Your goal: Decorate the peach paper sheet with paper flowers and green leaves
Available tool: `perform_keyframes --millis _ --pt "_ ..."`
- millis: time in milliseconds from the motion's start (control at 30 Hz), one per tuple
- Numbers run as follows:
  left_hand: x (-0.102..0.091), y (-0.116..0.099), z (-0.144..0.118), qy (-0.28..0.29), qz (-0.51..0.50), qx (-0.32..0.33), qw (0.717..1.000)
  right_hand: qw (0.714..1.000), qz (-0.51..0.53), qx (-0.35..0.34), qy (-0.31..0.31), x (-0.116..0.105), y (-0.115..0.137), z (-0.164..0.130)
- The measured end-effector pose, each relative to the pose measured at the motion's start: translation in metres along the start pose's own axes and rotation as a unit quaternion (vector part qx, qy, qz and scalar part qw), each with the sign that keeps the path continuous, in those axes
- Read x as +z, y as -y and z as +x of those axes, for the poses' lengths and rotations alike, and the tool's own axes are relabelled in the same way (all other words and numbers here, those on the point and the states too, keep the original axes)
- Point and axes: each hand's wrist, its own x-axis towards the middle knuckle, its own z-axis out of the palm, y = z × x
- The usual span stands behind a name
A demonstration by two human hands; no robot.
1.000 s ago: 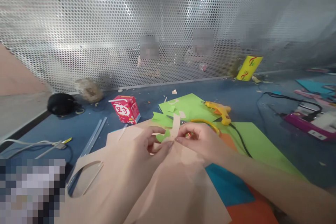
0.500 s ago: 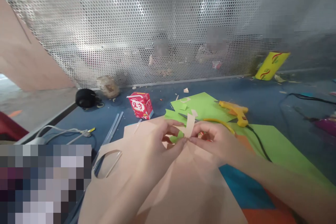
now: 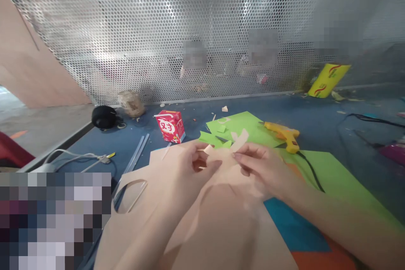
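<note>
My right hand pinches a narrow beige paper strip between thumb and fingers, its free end slanting up to the right. Opposite it, my left hand is curled, with a small beige paper piece showing at its fingertips. Both hands are just above a large beige paper sheet, which has an oval cut-out on its left. Green paper scraps lie beyond my fingers, and a dark blade-like tip pokes out among them. A yellow glue gun rests on green paper past my right hand.
A red drink carton with a straw stands beyond my left hand. Clear glue sticks and a white cable lie left. Green and blue sheets are at right. A perforated metal panel closes off the back.
My hands have moved slightly apart. The beige strip, upright between them before, now tilts right in my right hand. The green piece by my left fingers is no longer visible there.
</note>
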Motion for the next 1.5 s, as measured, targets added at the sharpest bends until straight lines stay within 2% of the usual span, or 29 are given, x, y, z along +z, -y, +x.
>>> perform_keyframes --millis 167,433,567,633,700,767,833,867,900,967,1133,1200,1267,1367,1433,1500 --pt "-0.001 -0.001 0.004 -0.014 -0.044 -0.015 0.999 0.995 0.09 0.053 -0.007 0.002 -0.006 0.004" --pt "-0.001 -0.004 0.003 -0.014 -0.058 -0.022 0.998 0.995 0.091 0.051 0.001 0.002 -0.005 0.002" --pt "0.001 -0.005 0.003 -0.044 -0.077 -0.023 0.996 0.999 0.045 0.001 0.008 -0.001 -0.008 0.004" --pt "0.002 -0.005 0.003 -0.069 -0.082 -0.026 0.994 0.996 0.026 -0.074 -0.051 -0.004 -0.007 0.004" --pt "0.003 -0.004 0.004 -0.088 -0.076 -0.033 0.993 0.971 -0.035 -0.193 -0.137 -0.008 -0.005 0.003" --pt "0.003 -0.004 0.004 -0.106 -0.076 -0.033 0.991 0.91 -0.157 -0.342 -0.177 -0.011 -0.001 0.001" --pt "0.004 -0.004 0.004 -0.12 -0.083 -0.03 0.989 0.83 -0.283 -0.454 -0.155 -0.013 0.0 -0.002" --pt "0.004 -0.003 0.004 -0.119 -0.085 -0.029 0.989 0.805 -0.324 -0.478 -0.133 -0.013 0.0 -0.003" --pt "0.005 -0.003 0.003 -0.115 -0.082 -0.029 0.99 0.795 -0.346 -0.485 -0.113 -0.013 -0.001 -0.004" --pt "0.005 -0.001 0.003 -0.113 -0.069 -0.026 0.991 0.811 -0.353 -0.456 -0.096 -0.012 -0.005 -0.003" --pt "0.006 0.001 0.003 -0.101 -0.077 -0.017 0.992 0.882 -0.285 -0.355 -0.121 -0.011 -0.012 0.004" --pt "0.006 0.0 0.002 -0.108 -0.095 -0.001 0.99 0.915 -0.234 -0.314 -0.092 -0.01 -0.01 0.004" --pt "0.006 -0.003 0.001 -0.114 -0.103 0.022 0.988 0.936 -0.185 -0.295 -0.058 -0.009 -0.007 0.0" --pt "0.005 -0.008 -0.002 -0.113 -0.106 0.098 0.983 0.932 -0.167 -0.319 -0.031 -0.008 0.001 -0.007" --pt "0.004 -0.009 -0.005 -0.11 -0.089 0.167 0.976 0.911 -0.208 -0.355 -0.03 -0.009 0.005 -0.011" --pt "0.002 -0.009 -0.007 -0.117 -0.057 0.222 0.966 0.877 -0.252 -0.407 -0.035 -0.01 0.007 -0.013"
